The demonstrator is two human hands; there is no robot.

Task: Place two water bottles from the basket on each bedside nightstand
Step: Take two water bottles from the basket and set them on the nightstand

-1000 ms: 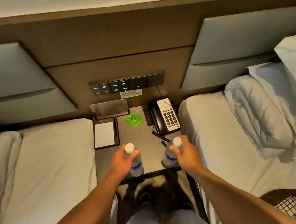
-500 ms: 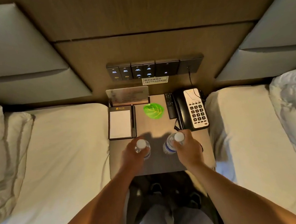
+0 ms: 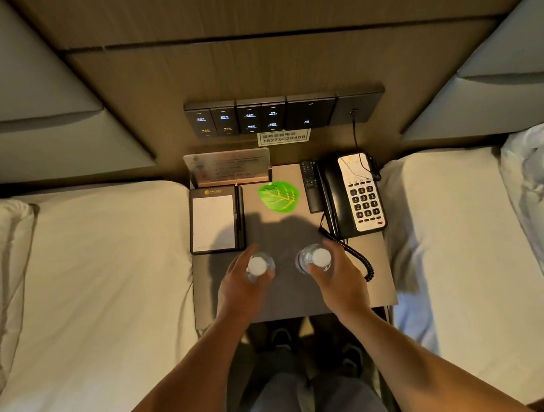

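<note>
**Nightstand worktop, two bottles in hand**

Left hand [image 3: 242, 287]: wrapped around left water bottle [image 3: 257, 266], upright. Right hand [image 3: 338, 279]: wrapped around right water bottle [image 3: 319, 258], upright. Both bottles over the worktop [image 3: 294, 299], near its middle, apparently resting on it. Behind: notepad [image 3: 213, 222], green leaf card [image 3: 279, 196], telephone [image 3: 351, 194].

Two clear plastic water bottles are standing upright on the grey nightstand [image 3: 293, 297], side by side with a gap between them, seen almost straight down so that their round white caps are facing the camera. The left bottle [image 3: 259, 266] is sitting in front of the notepad side, and the right bottle [image 3: 316, 259] is sitting in front of the telephone side, near the coiled cord. Both are capped. Each bottle is being gripped around its body by a hand.
</note>
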